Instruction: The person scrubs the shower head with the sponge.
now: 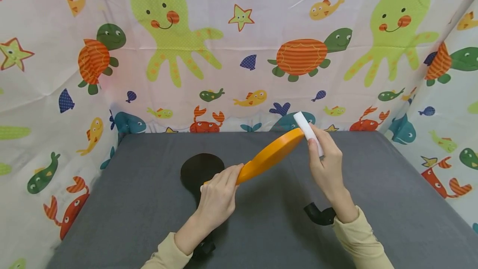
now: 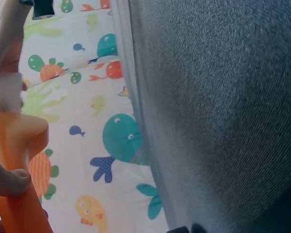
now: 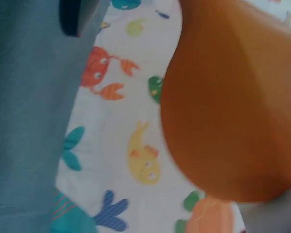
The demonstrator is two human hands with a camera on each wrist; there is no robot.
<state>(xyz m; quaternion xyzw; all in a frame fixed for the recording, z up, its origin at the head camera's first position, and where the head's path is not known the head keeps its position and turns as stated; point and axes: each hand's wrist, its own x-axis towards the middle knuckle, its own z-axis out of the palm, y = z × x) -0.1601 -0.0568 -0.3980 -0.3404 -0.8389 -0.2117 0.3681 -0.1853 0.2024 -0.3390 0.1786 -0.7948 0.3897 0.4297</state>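
My left hand (image 1: pixel 219 196) grips the handle of an orange paddle (image 1: pixel 272 153), holding it tilted above the table with its round end up to the right. My right hand (image 1: pixel 329 165) pinches a white sponge-like block (image 1: pixel 308 130) between thumb and fingers, right at the paddle's upper rim. In the left wrist view, the left thumb (image 2: pixel 12 183) lies along the orange handle. The paddle's broad smooth face (image 3: pixel 233 102) fills much of the right wrist view, with the white block (image 3: pixel 276 214) at its lower edge.
A black paddle (image 1: pixel 201 170) lies on the grey table (image 1: pixel 149 202), its handle partly hidden beneath the left arm. Sea-animal curtains (image 1: pixel 209 7) enclose the back and sides. Black camera mounts (image 1: pixel 320 215) stick out from the wrists.
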